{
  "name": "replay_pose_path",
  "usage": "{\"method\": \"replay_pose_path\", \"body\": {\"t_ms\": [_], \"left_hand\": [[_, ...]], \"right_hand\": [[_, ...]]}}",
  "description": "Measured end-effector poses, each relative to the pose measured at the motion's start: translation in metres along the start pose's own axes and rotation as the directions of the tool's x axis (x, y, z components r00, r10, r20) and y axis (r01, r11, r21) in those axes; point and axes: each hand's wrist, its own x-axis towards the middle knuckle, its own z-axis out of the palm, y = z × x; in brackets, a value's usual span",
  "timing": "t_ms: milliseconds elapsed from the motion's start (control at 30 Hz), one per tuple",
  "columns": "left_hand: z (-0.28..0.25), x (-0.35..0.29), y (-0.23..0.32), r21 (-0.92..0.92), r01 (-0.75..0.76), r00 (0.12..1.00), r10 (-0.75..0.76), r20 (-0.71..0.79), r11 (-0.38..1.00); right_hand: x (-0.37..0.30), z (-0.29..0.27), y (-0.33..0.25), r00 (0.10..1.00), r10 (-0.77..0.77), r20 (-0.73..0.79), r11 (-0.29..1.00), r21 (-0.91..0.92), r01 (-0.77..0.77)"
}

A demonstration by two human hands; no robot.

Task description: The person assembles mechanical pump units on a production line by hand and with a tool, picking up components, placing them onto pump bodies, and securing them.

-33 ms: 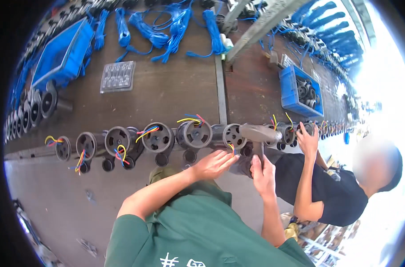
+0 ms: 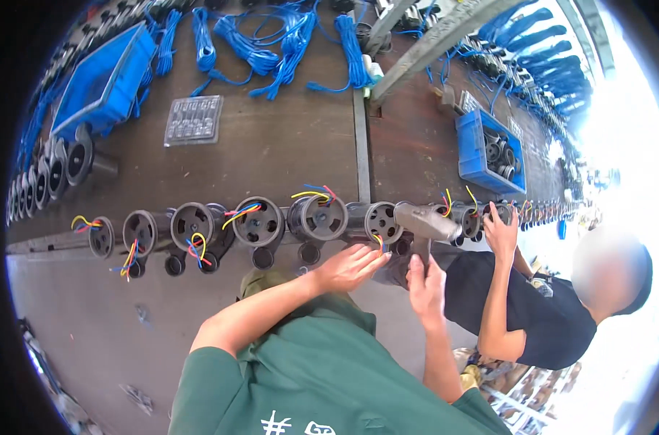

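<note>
My right hand (image 2: 426, 290) is closed around the handle of a hammer (image 2: 425, 221), its metal head raised just right of a round dark housing (image 2: 382, 220). The housing has a slotted face and a pipe-like body. Red, yellow and blue wires (image 2: 378, 241) hang from its lower rim. At their ends, my left hand (image 2: 351, 267) has its fingers pressed together, pinching them. To the left stands a row of similar housings, among them one with wires at its top (image 2: 324, 216) and a wide one (image 2: 258, 222). The hammer's head hides part of what lies behind it.
The housings line the near edge of a brown worktable (image 2: 286, 156). A co-worker in black (image 2: 540, 319) handles a housing at right. Blue bins (image 2: 101, 87) stand on the table, with bundled blue cables (image 2: 246, 47) and a clear plastic tray (image 2: 192, 120). A metal post (image 2: 434, 47) slants across.
The hammer in my right hand has tilted, its head's right end now lower. My left hand stays at the wires.
</note>
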Motion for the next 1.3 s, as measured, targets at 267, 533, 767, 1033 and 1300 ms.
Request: {"method": "replay_pose_path", "body": {"t_ms": [267, 533, 767, 1033, 1300], "left_hand": [[0.004, -0.01, -0.01, 0.033, -0.036, 0.999, 0.037, -0.01, 0.999], [0.02, -0.014, -0.014, 0.09, -0.056, 0.998, 0.057, -0.007, 0.994], [0.016, -0.012, -0.019, 0.077, -0.06, 0.997, 0.063, -0.042, 0.995], [0.02, -0.013, -0.016, 0.037, -0.038, 0.999, 0.039, -0.016, 0.999], [0.017, -0.013, -0.019, 0.049, -0.013, 0.997, 0.016, -0.072, 0.999]], "right_hand": [[0.011, 0.003, -0.005, 0.923, 0.302, 0.238, 0.931, 0.136, -0.339], [0.007, 0.033, 0.037, 0.992, -0.13, 0.001, 0.944, -0.306, 0.124], [0.015, -0.005, -0.009, 0.95, 0.246, 0.19, 0.963, 0.065, -0.263], [0.007, 0.03, 0.04, 0.999, -0.024, 0.038, 0.975, -0.222, 0.032], [0.01, -0.009, -0.013, 0.991, 0.12, 0.062, 0.971, 0.2, -0.13]]}}
